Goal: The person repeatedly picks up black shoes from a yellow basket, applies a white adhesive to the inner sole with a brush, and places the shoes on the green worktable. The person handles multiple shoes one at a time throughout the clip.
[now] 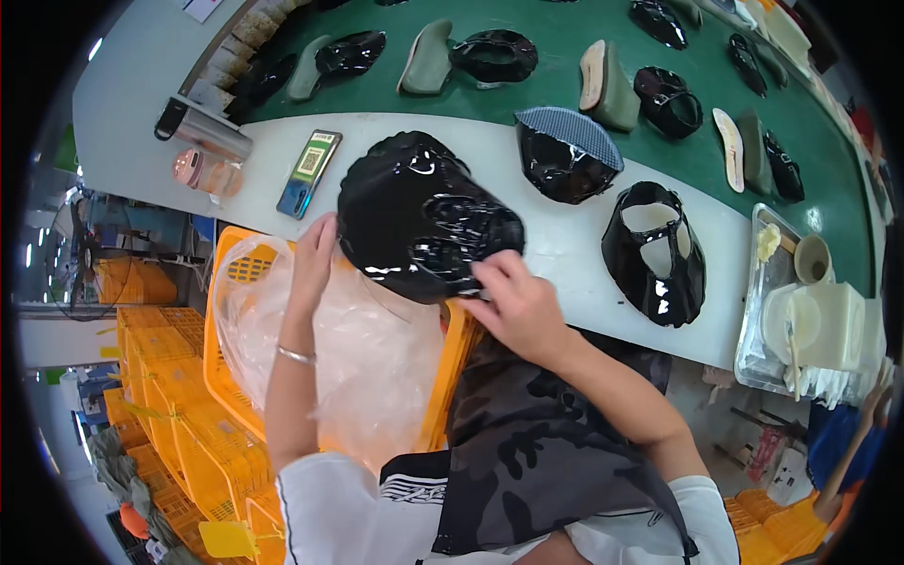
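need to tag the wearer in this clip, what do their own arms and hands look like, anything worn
Both hands are bare, no gloves: the left hand and the right hand. A thin silver bangle circles the left wrist. Both forearms are uncovered; short white sleeves end above the elbows. A dark camouflage-patterned apron hangs over the chest.

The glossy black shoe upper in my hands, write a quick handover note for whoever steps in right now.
Left hand grips the left edge of the glossy black shoe upper; right hand pinches its lower right edge. It is held above the orange crate lined with a clear plastic bag.
Done: two more black uppers lie on the white table.
Left: the held upper has not been set down.
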Tool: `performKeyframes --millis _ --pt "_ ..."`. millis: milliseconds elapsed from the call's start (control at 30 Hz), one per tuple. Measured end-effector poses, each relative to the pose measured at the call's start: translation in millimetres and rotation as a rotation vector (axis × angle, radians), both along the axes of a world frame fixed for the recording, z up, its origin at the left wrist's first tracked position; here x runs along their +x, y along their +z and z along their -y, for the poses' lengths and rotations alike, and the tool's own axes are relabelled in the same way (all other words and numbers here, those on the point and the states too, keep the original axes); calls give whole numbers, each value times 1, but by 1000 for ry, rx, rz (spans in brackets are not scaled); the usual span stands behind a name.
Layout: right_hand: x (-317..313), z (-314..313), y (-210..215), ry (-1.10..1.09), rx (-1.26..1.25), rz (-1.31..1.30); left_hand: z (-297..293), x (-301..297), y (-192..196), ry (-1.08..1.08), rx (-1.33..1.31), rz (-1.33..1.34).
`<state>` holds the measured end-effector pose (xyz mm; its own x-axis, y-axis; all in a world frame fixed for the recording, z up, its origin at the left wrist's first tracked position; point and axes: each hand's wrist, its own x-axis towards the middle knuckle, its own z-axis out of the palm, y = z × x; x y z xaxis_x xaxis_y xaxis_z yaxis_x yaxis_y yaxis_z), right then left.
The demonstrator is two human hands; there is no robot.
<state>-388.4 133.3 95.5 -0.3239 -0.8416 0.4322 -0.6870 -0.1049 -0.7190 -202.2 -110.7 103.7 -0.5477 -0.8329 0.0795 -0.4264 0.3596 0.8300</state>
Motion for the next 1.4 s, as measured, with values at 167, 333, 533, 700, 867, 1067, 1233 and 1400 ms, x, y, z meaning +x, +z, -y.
performKeyframes --millis 167,333,533,700,867,1067,1233,1400 --pt "0 33 1 4 -79 -37 -31 13 -5 177 69 -70" --pt "-20 -17 6 49 94 875 -82 50 17 -120 139 22" --pt "-41 -22 8 -4 -318 1925 -146 71 -77 -609 33 444" --pt "-68 22 -22 78 -628 2218 -160 81 -178 -677 -136 539" --pt "-74 28 -35 186 -588 2233 -153 113 -200 -673 -220 694" --pt "-77 6 -42 224 -450 2094 -126 101 -142 -559 -264 973" --pt "-79 15 -40 322 -531 2126 -173 2 17 -382 -270 667" --pt "-86 20 -44 352 -558 2094 -207 -59 15 -632 -253 299"
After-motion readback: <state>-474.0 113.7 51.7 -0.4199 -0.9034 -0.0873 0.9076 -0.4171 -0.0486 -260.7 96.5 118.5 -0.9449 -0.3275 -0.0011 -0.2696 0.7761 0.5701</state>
